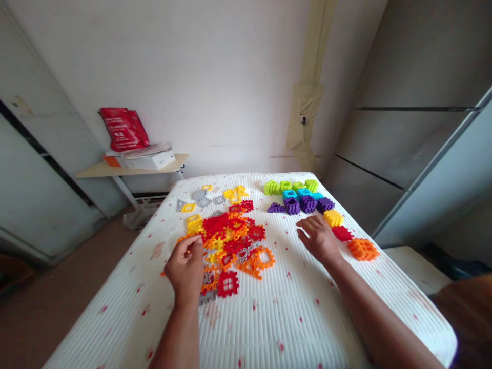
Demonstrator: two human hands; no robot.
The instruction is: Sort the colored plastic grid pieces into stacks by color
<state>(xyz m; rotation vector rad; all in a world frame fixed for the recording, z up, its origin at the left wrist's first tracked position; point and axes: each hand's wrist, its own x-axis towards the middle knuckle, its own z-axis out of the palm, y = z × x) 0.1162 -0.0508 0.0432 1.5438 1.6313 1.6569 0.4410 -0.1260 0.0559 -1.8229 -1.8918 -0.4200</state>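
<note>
My left hand [185, 266] is at the left edge of a loose pile of flat plastic building pieces, its thumb and fingertips pinched together. Whether a piece is between them I cannot make out. The pile mixes red pieces [228, 283], orange pieces [266, 257], yellow pieces [194, 224] and grey pieces [199, 195], with notched edges. My right hand [318, 239] hovers over the cloth with fingers stretched out and apart, holding nothing visible. Close to it are a yellow stack [333, 218], a red stack [342, 233] and an orange stack [363, 249].
Beyond my right hand stand purple stacks [308, 204], blue stacks [303, 192] and green stacks [272, 187]. A white ribbed cloth [269, 323] covers the table. A side table [96, 169] at the back left holds a white box [151, 159] and a red bag [123, 129].
</note>
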